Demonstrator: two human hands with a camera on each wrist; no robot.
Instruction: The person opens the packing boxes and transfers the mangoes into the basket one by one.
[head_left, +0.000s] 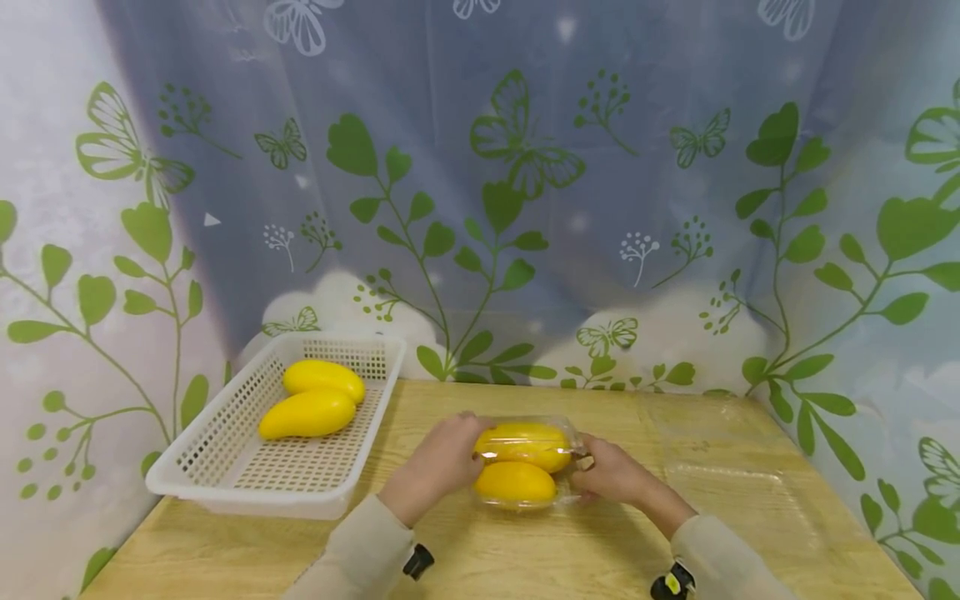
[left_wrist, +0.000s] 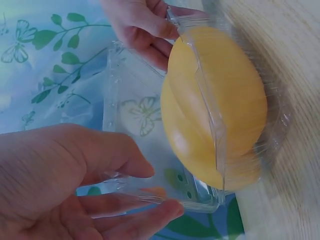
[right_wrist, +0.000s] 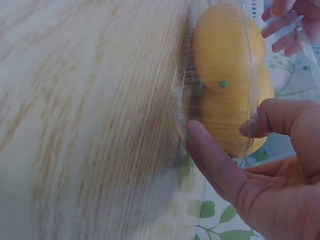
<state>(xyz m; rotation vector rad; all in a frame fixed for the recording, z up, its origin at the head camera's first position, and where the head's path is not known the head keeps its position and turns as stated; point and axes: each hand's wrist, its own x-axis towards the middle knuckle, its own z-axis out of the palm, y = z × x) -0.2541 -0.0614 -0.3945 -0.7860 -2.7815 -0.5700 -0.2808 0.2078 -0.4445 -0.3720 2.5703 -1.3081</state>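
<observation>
A clear plastic clamshell box (left_wrist: pixel 274 131) stands on the wooden table in front of me, with two yellow mangoes (head_left: pixel 528 444) lying side by side in it. Its transparent lid (left_wrist: pixel 114 95) is raised away from the base in the left wrist view. My left hand (head_left: pixel 450 457) pinches the lid's edge between thumb and fingers. At the box's other end, my right hand (head_left: pixel 615 472) grips the base, thumb at the rim and fingers along the outer wall. A small green spot shows on one mango (right_wrist: pixel 225 40) in the right wrist view.
A white perforated basket (head_left: pixel 273 503) at the left holds two more mangoes (head_left: pixel 311 414). Clear plastic packaging (head_left: pixel 742 500) lies flat on the table (head_left: pixel 510 554) at the right. A patterned curtain (head_left: pixel 420 75) hangs behind the table and along both sides.
</observation>
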